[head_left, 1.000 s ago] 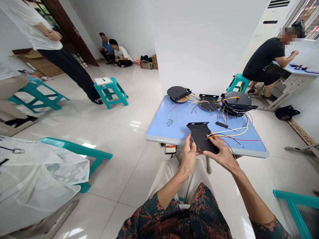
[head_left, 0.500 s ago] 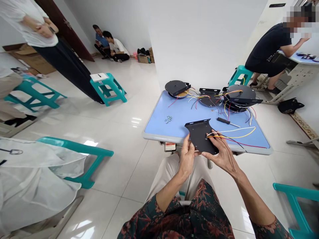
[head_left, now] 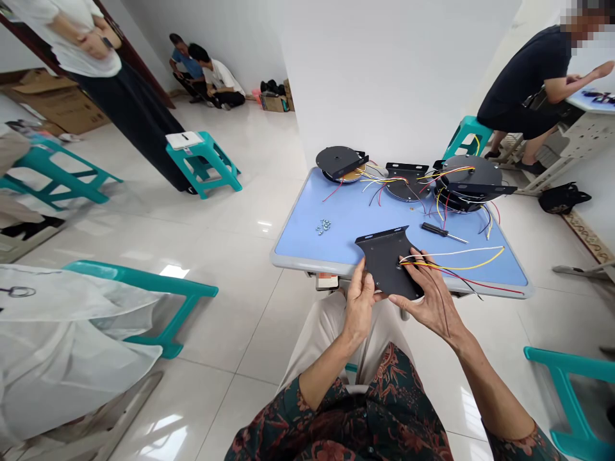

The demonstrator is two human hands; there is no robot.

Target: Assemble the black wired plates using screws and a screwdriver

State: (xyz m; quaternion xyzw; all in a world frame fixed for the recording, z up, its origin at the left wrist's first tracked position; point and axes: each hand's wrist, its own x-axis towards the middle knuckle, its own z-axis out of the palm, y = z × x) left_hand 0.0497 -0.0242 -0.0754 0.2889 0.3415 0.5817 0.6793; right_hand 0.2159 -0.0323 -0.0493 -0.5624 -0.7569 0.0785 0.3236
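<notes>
the fingers of the left hand are clamped on the left edge of a black plate, thumb toward the viewer and the fingertips partly hidden beneath. the fingers of the right hand lie bent over the plate's right side, thumb at its near edge; how far they wrap underneath i cannot tell. so the plate sits between both hands, touching each, just beyond the thumbs, at the near edge of the tabletop. its long axis runs away from the lap, slanting a little to the left, with a slotted flange at the far end and a rounded end near the body. the right hand is the nearer to the hole where the wires come out; these fan off to the right, past the right fingers, and would be the main thing in the way on that side. one thin dark strand seems to trail over the back of that hand.

beyond the plate, a screwdriver lies to the right, near the wires, and loose screws lie to the left, apart from the left hand. along the far edge sit a left disc unit, a middle disc unit and a right disc stack, their leads tangled between them.
</notes>
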